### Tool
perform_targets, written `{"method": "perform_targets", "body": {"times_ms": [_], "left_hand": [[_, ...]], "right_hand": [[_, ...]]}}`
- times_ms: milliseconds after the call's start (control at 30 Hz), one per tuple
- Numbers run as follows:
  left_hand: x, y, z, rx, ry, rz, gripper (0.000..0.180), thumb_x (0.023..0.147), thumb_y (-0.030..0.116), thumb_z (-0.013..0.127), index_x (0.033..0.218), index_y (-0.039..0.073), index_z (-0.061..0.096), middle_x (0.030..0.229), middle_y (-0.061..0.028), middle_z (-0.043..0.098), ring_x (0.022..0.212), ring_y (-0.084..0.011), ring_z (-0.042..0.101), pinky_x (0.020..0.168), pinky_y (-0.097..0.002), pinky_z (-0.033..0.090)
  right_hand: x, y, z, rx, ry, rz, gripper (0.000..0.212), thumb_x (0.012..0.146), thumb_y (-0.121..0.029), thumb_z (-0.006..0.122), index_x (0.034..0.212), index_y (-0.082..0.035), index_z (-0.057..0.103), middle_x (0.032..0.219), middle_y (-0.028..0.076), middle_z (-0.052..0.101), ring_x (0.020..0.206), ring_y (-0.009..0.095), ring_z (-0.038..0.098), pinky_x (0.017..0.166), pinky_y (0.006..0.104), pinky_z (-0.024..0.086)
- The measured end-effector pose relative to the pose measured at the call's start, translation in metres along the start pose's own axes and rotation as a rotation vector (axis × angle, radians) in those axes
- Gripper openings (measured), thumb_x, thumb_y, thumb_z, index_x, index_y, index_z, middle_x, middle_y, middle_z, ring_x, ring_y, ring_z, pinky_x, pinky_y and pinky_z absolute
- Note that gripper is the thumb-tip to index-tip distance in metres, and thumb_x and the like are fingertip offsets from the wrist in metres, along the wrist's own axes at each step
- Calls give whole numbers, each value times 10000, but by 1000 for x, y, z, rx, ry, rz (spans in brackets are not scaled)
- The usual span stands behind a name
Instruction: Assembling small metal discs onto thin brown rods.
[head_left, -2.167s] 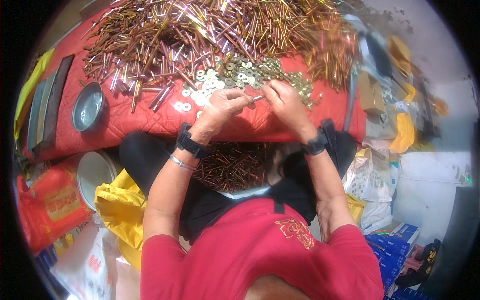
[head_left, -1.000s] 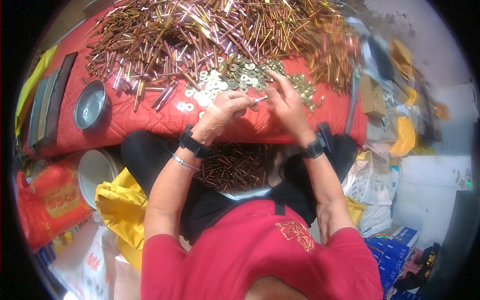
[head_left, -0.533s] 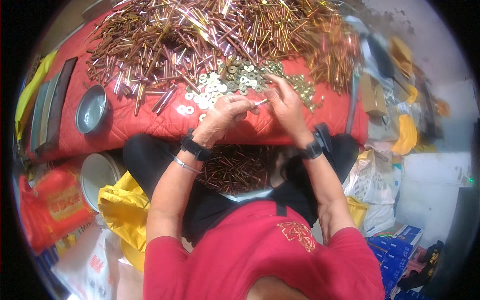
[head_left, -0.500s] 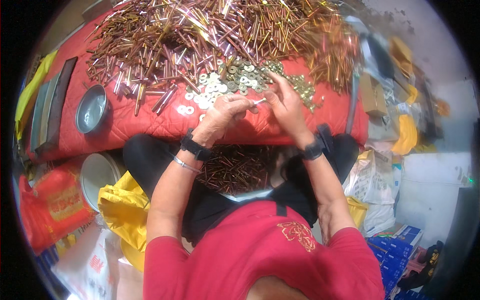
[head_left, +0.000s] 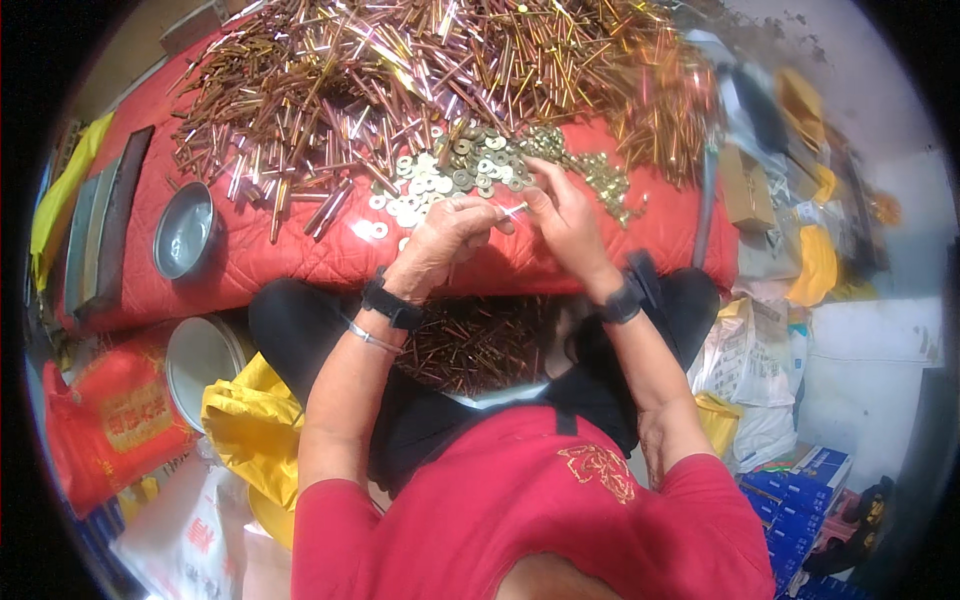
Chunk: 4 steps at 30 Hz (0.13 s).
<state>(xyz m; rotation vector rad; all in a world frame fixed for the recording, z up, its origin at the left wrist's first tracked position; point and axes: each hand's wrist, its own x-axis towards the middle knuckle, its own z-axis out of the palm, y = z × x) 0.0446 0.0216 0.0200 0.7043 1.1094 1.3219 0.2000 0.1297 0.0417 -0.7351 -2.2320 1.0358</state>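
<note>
My left hand is closed, pinching a small shiny metal rod whose tip points right. Its kind is hard to make out in the glare. Close by on the right, my right hand has its thumb and index finger apart. The thumb is beside the rod's tip, while the index finger reaches the edge of the washers. Flat silvery washers lie in a loose heap just beyond both hands. Small brass-coloured nuts or similar fittings spread to their right.
A large heap of coppery metal rods covers the far side of the red quilted cloth. At left stand a grey metal bowl and a dark long block. More rods lie below, between my legs.
My right index finger has moved slightly left and down toward the washers. My left hand keeps its pinch on the rod, nearly in place. The whole view has shifted a little.
</note>
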Motion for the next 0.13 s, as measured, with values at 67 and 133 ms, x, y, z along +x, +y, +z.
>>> {"method": "perform_targets", "body": {"times_ms": [67, 133], "left_hand": [[1, -2, -4, -14, -5, -7, 207, 824, 248, 606, 795, 64, 696, 563, 84, 399, 507, -28, 317, 458, -211, 211], [3, -6, -4, 29, -13, 9, 218, 870, 207, 570, 849, 24, 688, 554, 77, 393, 481, -26, 303, 445, -210, 206]], "right_hand": [[0, -5, 2, -15, -7, -148, 360, 906, -114, 580, 1253, -54, 506, 923, 170, 629, 826, 245, 633, 727, 335, 480], [1, -5, 2, -6, -92, -169, 362, 915, -162, 586, 1254, -62, 508, 1043, 189, 631, 966, 241, 632, 801, 321, 479]]}}
